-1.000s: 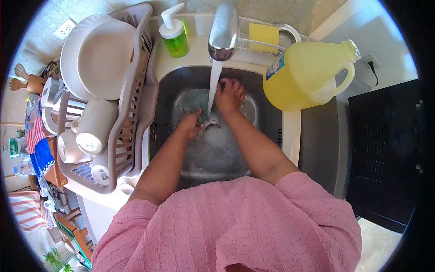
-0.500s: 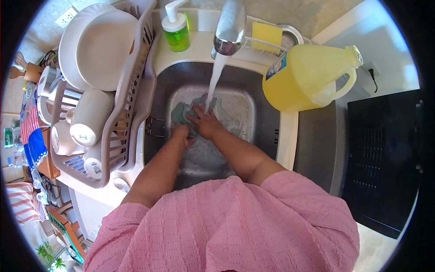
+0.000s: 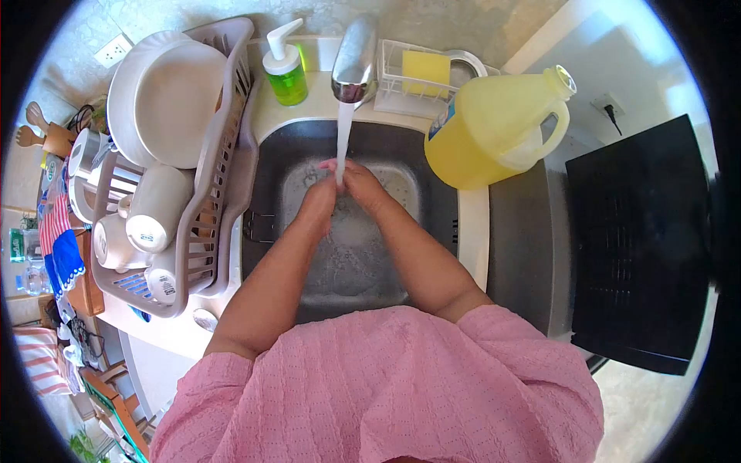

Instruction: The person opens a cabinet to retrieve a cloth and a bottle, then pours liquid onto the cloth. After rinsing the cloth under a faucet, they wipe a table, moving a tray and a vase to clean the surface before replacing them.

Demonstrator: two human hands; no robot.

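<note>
Water runs from the metal faucet (image 3: 355,65) onto my two hands, which meet over the dark sink (image 3: 278,150). My left hand (image 3: 319,202) is on the left side of the stream, its palm side turned inward. From the right, my right hand (image 3: 361,185) touches it at the fingers. Water and overlap hide most of the fingertips, so how far the fingers are bent is unclear. The green cloth is not visible. Wet streaks and a little foam show on the sink bottom (image 3: 347,266) below.
A dish rack (image 3: 185,262) with plates and mugs stands left. Behind the sink are a green soap bottle (image 3: 285,77) and a wire holder with a yellow sponge (image 3: 426,72). A large yellow jug (image 3: 486,127) stands at the right rim, and a black appliance (image 3: 641,247) further right.
My hands have come off the green cloth on the sink bottom and moved together up under the stream. The cloth has gone out of sight. The view has shifted slightly.
</note>
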